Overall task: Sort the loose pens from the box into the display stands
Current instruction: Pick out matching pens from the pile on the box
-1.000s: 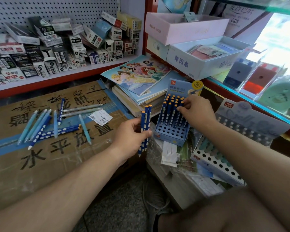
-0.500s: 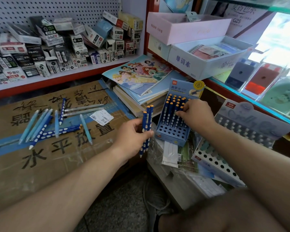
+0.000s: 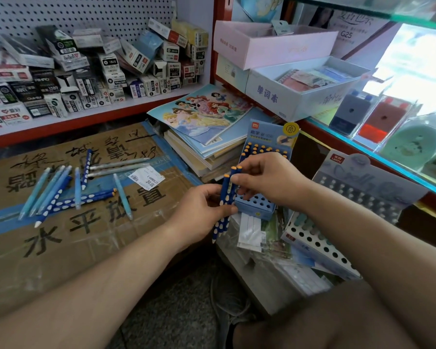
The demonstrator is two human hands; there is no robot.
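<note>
- Left hand (image 3: pixel 202 210): curled closed around a small bunch of dark-blue, white-dotted plastic pens with orange caps (image 3: pixel 224 200). The bunch stands near-upright, caps up and slightly away from the person, pale tips down below the palm.
- Right hand (image 3: pixel 269 180): fingertips pinched on the upper part of one pen in that bunch, just below its cap; the hand is partly closed and touches the bunch from the right. It appears to be drawing out one pen.
- Blue cardboard display stand with a grid of round holes (image 3: pixel 258 205): sits directly behind and just right of the bunch, under the right hand. Its rear rows are filled with matching orange-capped pens; the front holes are open. The right hand is the nearer one to these holes.
- Key relation: the held pen's long axis runs roughly parallel to the pens already seated, so the likely move is a short carry rightward and away, tip first, into a free front hole.
- Loose pens, pale blue and dotted dark blue (image 3: pixel 68 192): lie flat on the taped brown cardboard box (image 3: pixel 61 248), well to the left of both hands, long axes mostly running away from the person.
- Grey-and-white perforated display stand (image 3: pixel 320 245): at right, near the right forearm.
</note>
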